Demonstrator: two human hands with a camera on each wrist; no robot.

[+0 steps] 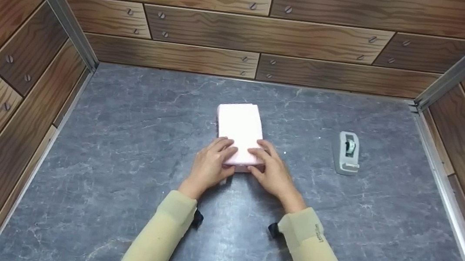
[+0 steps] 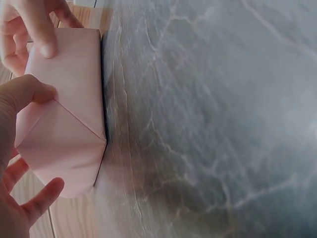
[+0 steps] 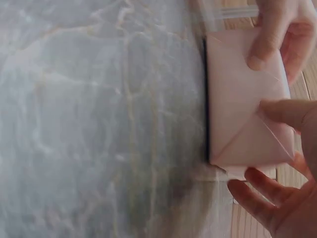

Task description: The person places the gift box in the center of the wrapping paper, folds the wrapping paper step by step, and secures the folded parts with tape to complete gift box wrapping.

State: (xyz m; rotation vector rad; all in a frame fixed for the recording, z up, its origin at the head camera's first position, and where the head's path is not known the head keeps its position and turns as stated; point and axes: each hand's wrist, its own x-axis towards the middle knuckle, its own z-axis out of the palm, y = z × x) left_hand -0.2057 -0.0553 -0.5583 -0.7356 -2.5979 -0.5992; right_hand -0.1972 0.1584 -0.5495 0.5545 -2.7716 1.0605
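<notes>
Nearest, two pale yellow sleeves, left and right, reaching in from the bottom edge of the head view; a small dark device at the inner side of each cuff, left and right. Beyond the cuffs, left hand and right hand, both on the near end of a pink package. Left: thumb against the near end face, fingers bent over the top and slightly parted, pinching the package between. Right: same grip, thumb on the end face, fingertips spaced apart on the top. Wrist views show diagonal folds meeting on that end face, close to the thumbs. Package rests on a grey, pale-veined tabletop, around mid-width, long side running away from the person; upper face washed out by glare. To its right, well apart, a grey-green tape dispenser, upright, roll of tape in it. Farthest, a back wall with a wood-plank pattern and screw heads.
</notes>
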